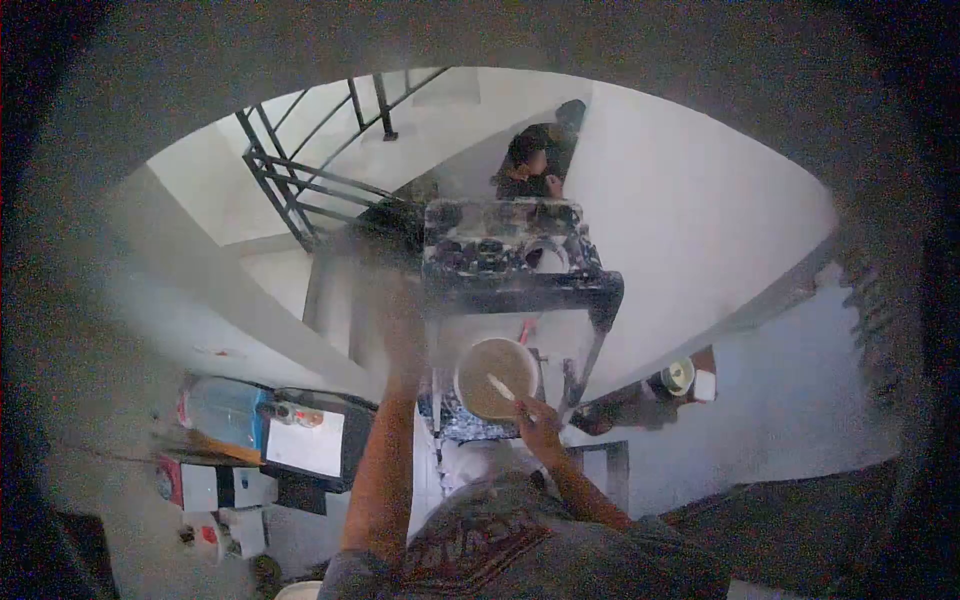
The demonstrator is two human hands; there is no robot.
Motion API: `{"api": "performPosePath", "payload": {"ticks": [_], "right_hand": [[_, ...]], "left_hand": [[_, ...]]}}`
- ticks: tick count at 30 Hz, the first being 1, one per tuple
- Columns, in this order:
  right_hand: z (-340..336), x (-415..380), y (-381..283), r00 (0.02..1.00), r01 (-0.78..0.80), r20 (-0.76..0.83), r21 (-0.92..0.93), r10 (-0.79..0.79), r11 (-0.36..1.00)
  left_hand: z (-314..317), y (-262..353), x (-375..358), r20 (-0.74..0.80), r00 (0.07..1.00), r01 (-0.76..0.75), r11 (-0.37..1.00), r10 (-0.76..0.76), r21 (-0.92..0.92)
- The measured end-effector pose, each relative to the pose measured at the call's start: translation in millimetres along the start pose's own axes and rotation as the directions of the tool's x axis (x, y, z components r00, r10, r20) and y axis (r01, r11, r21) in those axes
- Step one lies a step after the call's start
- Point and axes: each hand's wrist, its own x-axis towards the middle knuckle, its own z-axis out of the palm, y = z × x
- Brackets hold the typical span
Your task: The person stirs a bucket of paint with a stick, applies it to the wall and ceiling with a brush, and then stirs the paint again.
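My right hand is closed around a slim pale stick-like tool, whose far end points into a round bucket. The bucket has a white rim, and its contents are beige. It sits within the frame of a dark, paint-splattered stepladder in front of me. My left hand is raised beside the ladder, to the left of the bucket. Blur smears its fingers.
Dark stair railings rise at upper left. Beyond the ladder top is a person in dark clothes. Boxes and a clear blue-edged container are at lower left. A round pale-topped container stands on the right, by a white wall.
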Motion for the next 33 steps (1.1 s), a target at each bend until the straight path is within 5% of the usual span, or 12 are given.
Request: {"api": "performPosePath", "payload": {"ticks": [1, 2, 6, 8, 12, 14, 18, 22, 25, 27, 28, 33], "right_hand": [[6.4, 0.3, 14.1, 1.0, -0.004, -0.006, 0.01, 0.004, 1.0], [15.0, -1.9, 35.4, 0.996, -0.083, -0.034, 0.037, 0.084, 0.996], [5.8, 11.9, 19.1, 0.978, -0.207, 0.022, 0.036, 0.207, 0.978], [6.8, 14.0, 25.4, 0.979, -0.203, 0.015, 0.011, 0.203, 0.979], [14.0, 16.8, 46.3, 0.996, -0.045, -0.071, 0.005, 0.046, 0.999], [14.6, 17.0, 51.9, 0.996, -0.05, -0.075, 0.048, 0.054, 0.998], [8.5, 20.3, 41.6, 0.988, -0.151, -0.018, 0.135, 0.154, 0.979], [9.8, 24.0, 47.5, 0.984, -0.167, -0.043, 0.078, 0.171, 0.983], [5.3, 23.3, 40.4, 0.956, -0.289, 0.082, 0.063, 0.283, 0.955], [13.6, 23.8, 51.1, 0.996, 0.006, -0.095, 0.087, 0.002, 0.996], [14.1, 23.5, 53.7, 0.995, 0.014, -0.095, 0.086, -0.006, 0.996], [19.6, 13.5, 61.8, 0.981, -0.188, 0.062, 0.116, 0.182, 0.975]], "left_hand": [[-10.5, -5.3, 0.6, 0.096, 0.972, -0.234, 0.911, 0.215, 0.339], [-17.7, -11.0, 3.5, 0.257, 0.891, -0.451, 0.661, 0.374, 0.6], [12.3, 22.7, -4.9, 0.193, 0.871, -0.456, 0.598, 0.451, 0.659], [28.2, 36.1, -15.4, 0.005, 0.992, -0.123, 0.989, 0.123, 0.079], [27.5, 26.5, -8.0, -0.028, 0.978, -0.202, 0.975, 0.206, 0.096], [15.1, 21.8, -3.6, -0.014, 0.974, -0.206, 0.912, 0.226, 0.355], [5.8, 24.0, -5.8, 0.139, 0.942, -0.336, 0.847, 0.306, 0.411], [-3.2, 11.3, 2.0, 0.112, 0.958, -0.287, 0.911, 0.266, 0.295], [10.2, 15.7, -3.7, 0.081, 0.969, -0.244, 0.944, 0.232, 0.22], [9.9, 17.3, -5.6, 0.028, 0.987, -0.163, 0.979, 0.161, 0.121], [8.4, 16.3, -3.6, 0.047, 0.982, -0.184, 0.977, 0.18, 0.106], [11.7, 15.7, -9.2, 0.005, 0.996, -0.093, 0.991, 0.094, -0.098]]}}
